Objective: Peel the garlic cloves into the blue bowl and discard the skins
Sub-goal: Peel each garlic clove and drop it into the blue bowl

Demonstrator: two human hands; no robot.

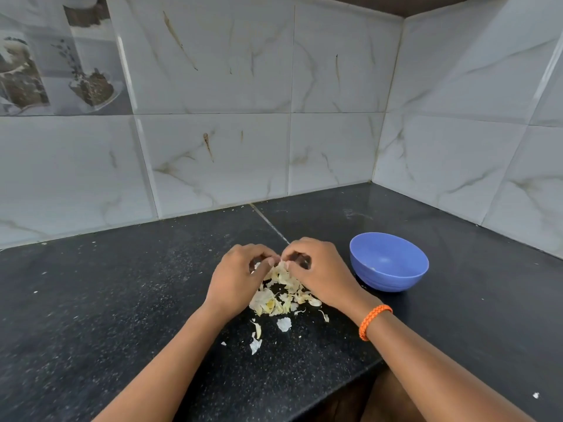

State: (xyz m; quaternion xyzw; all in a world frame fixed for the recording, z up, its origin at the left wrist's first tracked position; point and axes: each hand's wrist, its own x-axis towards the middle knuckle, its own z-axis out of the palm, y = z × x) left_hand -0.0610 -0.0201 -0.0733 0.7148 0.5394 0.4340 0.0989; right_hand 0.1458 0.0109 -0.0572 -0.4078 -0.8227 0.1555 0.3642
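A pile of pale garlic skins (278,295) lies on the black counter (122,300). My left hand (237,278) and my right hand (316,269) meet over the pile's far end, fingers curled, thumbs and fingertips pinching a piece of garlic skin (280,266) between them. Whether a clove sits inside the grip is hidden. The blue bowl (389,261) stands to the right of my right hand, upright; a small pale speck shows inside it. An orange braided band (374,321) circles my right wrist.
Loose skin flakes (285,324) lie scattered nearer the counter's front edge (335,388). Marble-look tiled walls (213,147) close the counter at the back and on the right, forming a corner behind the bowl.
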